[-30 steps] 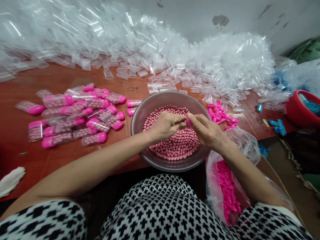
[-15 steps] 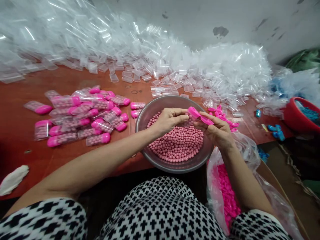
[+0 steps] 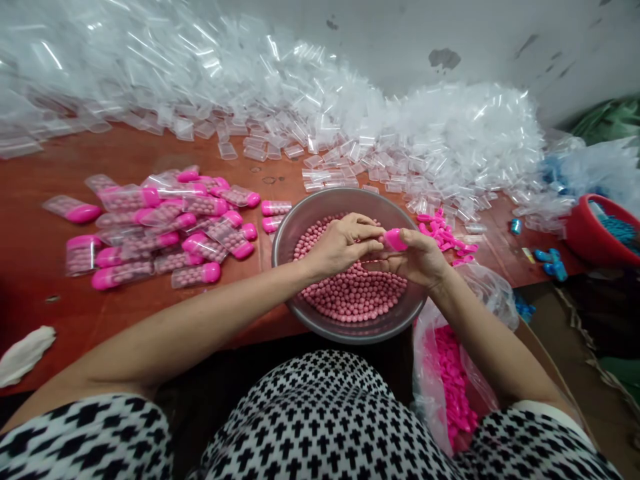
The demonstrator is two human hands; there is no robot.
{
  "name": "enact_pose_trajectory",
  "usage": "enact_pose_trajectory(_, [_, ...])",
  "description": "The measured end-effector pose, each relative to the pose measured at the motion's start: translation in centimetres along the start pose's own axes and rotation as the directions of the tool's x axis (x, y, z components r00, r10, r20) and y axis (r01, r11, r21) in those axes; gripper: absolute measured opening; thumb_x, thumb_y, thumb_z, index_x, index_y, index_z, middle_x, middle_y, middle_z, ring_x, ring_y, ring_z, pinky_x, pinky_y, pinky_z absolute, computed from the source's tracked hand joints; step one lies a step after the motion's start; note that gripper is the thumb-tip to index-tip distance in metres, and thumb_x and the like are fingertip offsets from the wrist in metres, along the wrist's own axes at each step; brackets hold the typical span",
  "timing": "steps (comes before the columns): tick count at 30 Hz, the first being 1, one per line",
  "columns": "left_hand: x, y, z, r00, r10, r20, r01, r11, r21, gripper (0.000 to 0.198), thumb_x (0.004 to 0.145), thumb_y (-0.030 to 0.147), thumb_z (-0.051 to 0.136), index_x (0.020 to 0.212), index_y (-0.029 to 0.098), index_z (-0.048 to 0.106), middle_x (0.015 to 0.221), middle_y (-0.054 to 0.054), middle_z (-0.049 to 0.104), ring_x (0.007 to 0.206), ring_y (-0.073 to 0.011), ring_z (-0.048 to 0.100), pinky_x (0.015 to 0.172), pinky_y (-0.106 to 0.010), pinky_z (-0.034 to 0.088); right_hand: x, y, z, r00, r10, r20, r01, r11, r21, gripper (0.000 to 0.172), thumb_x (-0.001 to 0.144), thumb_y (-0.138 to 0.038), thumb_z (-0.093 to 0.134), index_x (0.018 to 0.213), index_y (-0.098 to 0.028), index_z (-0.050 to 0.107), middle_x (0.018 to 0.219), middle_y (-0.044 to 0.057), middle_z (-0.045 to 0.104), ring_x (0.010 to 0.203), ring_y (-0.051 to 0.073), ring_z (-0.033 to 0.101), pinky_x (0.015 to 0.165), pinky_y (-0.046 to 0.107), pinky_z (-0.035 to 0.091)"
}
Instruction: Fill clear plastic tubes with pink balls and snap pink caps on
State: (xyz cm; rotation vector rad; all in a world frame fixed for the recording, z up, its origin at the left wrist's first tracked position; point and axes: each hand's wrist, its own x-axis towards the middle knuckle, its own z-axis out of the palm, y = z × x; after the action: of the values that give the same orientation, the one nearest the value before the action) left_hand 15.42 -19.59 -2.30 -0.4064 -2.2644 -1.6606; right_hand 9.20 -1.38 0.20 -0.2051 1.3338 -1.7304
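Pink-capped tube (image 3: 394, 240) spans both hands above the bowl (image 3: 345, 333)

Left hand (image 3: 344, 245) pinches its clear end over the bowl's middle; long axis sideways, cap rightward, clasped by the right hand (image 3: 423, 259) at the bowl's right rim.

One gray bowl (image 3: 345, 199); one pink-capped tube (image 3: 395, 240) above it. Around that bowl: roughly twenty heaped tubes (image 3: 173, 213) at 9 o'clock, two separate tubes (image 3: 277, 208) at 10, one red basin (image 3: 590, 233) at 3, one white cloth (image 3: 26, 357) at 8. Beads (image 3: 355, 300), clear sleeves (image 3: 450, 140): uncountable.
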Motion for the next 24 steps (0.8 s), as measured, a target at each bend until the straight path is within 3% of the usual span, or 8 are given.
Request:
enact_pose_trajectory(3, [-0.1, 0.0, 0.2, 0.999, 0.032, 0.013, -0.032, 0.999, 0.025, 0.015, 0.085, 0.021, 0.068, 0.093, 0.025, 0.080, 0.096, -0.004, 0.073, 0.100, -0.0205, 0.064, 0.095, -0.033, 0.049, 0.5, 0.6, 0.7, 0.998, -0.037, -0.058, 0.039, 0.998, 0.042, 0.021, 0.060, -0.039, 0.076, 0.067, -0.021, 0.067, 0.066, 0.002, 0.070, 0.082, 0.027, 0.071, 0.087, 0.053, 0.060])
enact_pose_trajectory(7, [-0.1, -0.2, 0.3, 0.997, 0.072, 0.010, -0.072, 0.997, 0.036, 0.014, 0.086, 0.019, 0.067, 0.091, 0.022, 0.080, 0.094, -0.005, 0.075, 0.096, -0.0195, 0.066, 0.090, -0.030, 0.049, 1.0, 1.2, 1.2, 0.996, -0.035, -0.086, 0.044, 0.993, 0.109, 0.022, 0.059, -0.040, 0.076, 0.066, -0.022, 0.065, 0.066, 0.002, 0.069, 0.086, 0.027, 0.071, 0.088, 0.051, 0.060])
enact_pose_trajectory(11, [0.2, -0.2, 0.4, 1.000, 0.019, 0.005, -0.019, 1.000, 0.007, 0.015, 0.084, 0.018, 0.065, 0.090, 0.019, 0.079, 0.094, -0.003, 0.077, 0.093, -0.0194, 0.068, 0.088, -0.029, 0.050, 1.1, 1.1, 1.1, 0.997, -0.011, -0.082, 0.020, 0.994, 0.106, 0.035, 0.059, -0.047, 0.085, 0.075, -0.022, 0.068, 0.070, 0.001, 0.072, 0.089, 0.026, 0.072, 0.093, 0.050, 0.058])
enact_pose_trajectory(15, [0.4, 0.7, -0.6, 0.996, -0.088, -0.015, 0.085, 0.984, -0.155, 0.021, 0.086, 0.023, 0.062, 0.098, 0.017, 0.078, 0.101, -0.005, 0.078, 0.095, -0.0206, 0.071, 0.087, -0.029, 0.053, 0.5, 0.3, 0.6, 1.000, -0.011, -0.019, 0.011, 0.999, 0.040, 0.058, 0.058, -0.073, 0.079, 0.085, -0.021, 0.072, 0.088, 0.006, 0.077, 0.094, 0.026, 0.072, 0.088, 0.045, 0.060])
enact_pose_trajectory(17, [0.1, 1.1, -2.6, 0.991, -0.109, -0.079, 0.093, 0.978, -0.186, 0.027, 0.086, 0.030, 0.063, 0.104, 0.016, 0.078, 0.105, -0.006, 0.078, 0.099, -0.0217, 0.071, 0.088, -0.030, 0.054, 0.1, 0.0, 0.0, 1.000, -0.029, 0.000, 0.029, 1.000, 0.005, 0.066, 0.060, -0.076, 0.076, 0.096, -0.022, 0.074, 0.101, 0.008, 0.077, 0.096, 0.024, 0.072, 0.084, 0.039, 0.061])
enact_pose_trajectory(19, [-0.6, 1.0, -5.8, 0.969, -0.138, -0.204, 0.116, 0.987, -0.112, 0.033, 0.085, 0.038, 0.065, 0.106, 0.016, 0.078, 0.104, -0.007, 0.078, 0.097, -0.0222, 0.071, 0.086, -0.030, 0.055, -0.1, -0.2, -0.8, 0.999, -0.046, -0.027, 0.045, 0.998, -0.042, 0.063, 0.064, -0.069, 0.079, 0.106, -0.022, 0.074, 0.107, 0.008, 0.076, 0.093, 0.021, 0.072, 0.081, 0.033, 0.061])
enact_pose_trajectory(22, [-2.3, -0.1, -11.4, 0.898, -0.209, -0.386, 0.282, 0.949, 0.142, 0.033, 0.083, 0.042, 0.065, 0.099, 0.016, 0.080, 0.097, -0.007, 0.079, 0.088, -0.0217, 0.072, 0.079, -0.029, 0.055, 0.3, 0.0, -1.9, 0.994, -0.056, -0.096, 0.047, 0.995, -0.090, 0.051, 0.066, -0.054, 0.085, 0.105, -0.022, 0.075, 0.103, 0.007, 0.077, 0.086, 0.017, 0.073, 0.077, 0.027, 0.061])
enact_pose_trajectory(24, [-3.2, -1.6, -14.4, 0.879, -0.276, -0.389, 0.415, 0.845, 0.337, 0.026, 0.082, 0.036, 0.065, 0.088, 0.016, 0.081, 0.091, -0.007, 0.079, 0.084, -0.0225, 0.071, 0.076, -0.030, 0.054, 0.8, 0.2, -2.2, 0.989, -0.048, -0.138, 0.035, 0.995, -0.099, 0.045, 0.066, -0.047, 0.087, 0.102, -0.022, 0.076, 0.100, 0.006, 0.077, 0.081, 0.015, 0.072, 0.074, 0.025, 0.061])
